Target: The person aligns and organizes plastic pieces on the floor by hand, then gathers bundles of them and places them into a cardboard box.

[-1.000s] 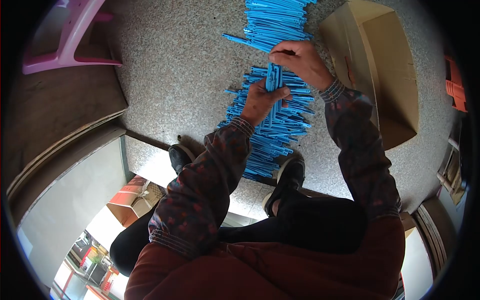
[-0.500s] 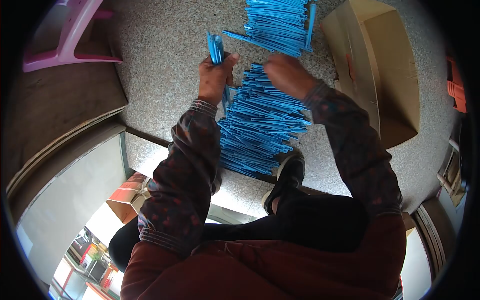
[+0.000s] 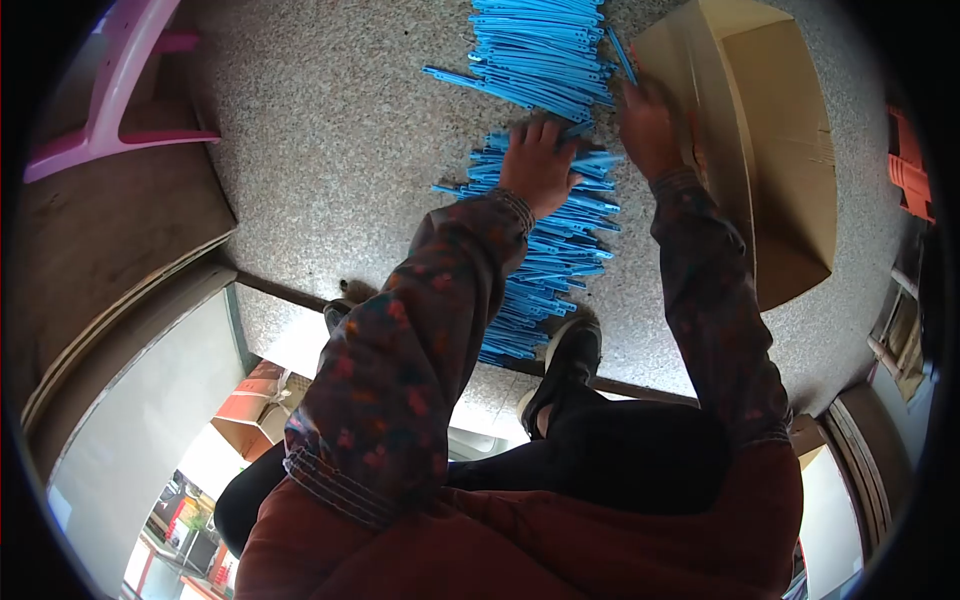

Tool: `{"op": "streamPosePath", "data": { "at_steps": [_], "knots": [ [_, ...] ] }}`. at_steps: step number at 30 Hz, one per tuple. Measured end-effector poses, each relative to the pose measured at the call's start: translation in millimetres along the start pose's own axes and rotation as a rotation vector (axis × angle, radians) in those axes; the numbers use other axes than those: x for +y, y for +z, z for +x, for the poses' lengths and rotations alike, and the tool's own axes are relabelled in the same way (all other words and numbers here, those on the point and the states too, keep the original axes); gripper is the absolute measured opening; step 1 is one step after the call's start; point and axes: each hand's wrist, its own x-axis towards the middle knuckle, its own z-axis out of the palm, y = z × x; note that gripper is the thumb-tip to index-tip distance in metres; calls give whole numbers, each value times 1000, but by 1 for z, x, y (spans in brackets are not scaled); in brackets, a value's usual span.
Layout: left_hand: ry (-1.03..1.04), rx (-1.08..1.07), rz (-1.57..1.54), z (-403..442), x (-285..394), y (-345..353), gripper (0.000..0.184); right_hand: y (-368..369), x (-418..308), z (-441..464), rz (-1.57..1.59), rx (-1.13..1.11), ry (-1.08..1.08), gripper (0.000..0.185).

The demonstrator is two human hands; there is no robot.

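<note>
My left hand (image 3: 540, 168) lies palm down with its fingers spread over the near pile of blue plastic strips (image 3: 560, 245). Small holes show at the ends of many strips. What lies under the palm is hidden. To the right, my right hand (image 3: 652, 130) has its fingers closed at the lower end of a single blue strip (image 3: 621, 55), which points up and slightly left. Just beyond my left hand is the far pile of blue strips (image 3: 535, 45), stacked more evenly, with one strip (image 3: 450, 77) jutting out leftward.
An open cardboard box (image 3: 790, 150) stands on the speckled floor (image 3: 330, 150) at the right. A pink plastic stool or chair (image 3: 105, 120) is at the upper left. My shoe (image 3: 575, 350) rests by the near pile. Orange-red plastic things (image 3: 908, 170) sit at the far right.
My left hand has moved right onto the near pile, and the upright bundle it held is no longer seen. My right hand has shifted right to the lone strip, which now tilts left.
</note>
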Motion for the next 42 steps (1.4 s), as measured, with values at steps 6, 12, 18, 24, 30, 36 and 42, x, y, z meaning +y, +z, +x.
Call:
{"op": "streamPosePath", "data": {
  "at_steps": [6, 12, 18, 24, 30, 36, 42],
  "knots": [
    [62, -5, 52, -29, -4, -4, 45, 30, 6, 27, -272, -92, 90, 18],
    [-30, -97, -10, -46, -7, -8, 47, -1, -4, 25, -144, -119, 261, 18],
    [-55, -98, -41, -51, -2, -15, 51, -16, -55, -7, 81, -291, -108, 12],
    [-40, -66, -56, -53, -2, -13, 51, 24, -105, 33, 146, -381, -330, 9],
    [12, 4, 77, -55, -6, -2, 52, 63, -152, 70, -106, -492, -418, 20],
    [-1, 96, 8, -53, -3, -12, 52, 59, -129, 42, 0, -630, -340, 17],
    [-17, 58, -12, -53, -3, -12, 53, 12, -81, 39, 255, -542, -102, 11]
  ]
}}
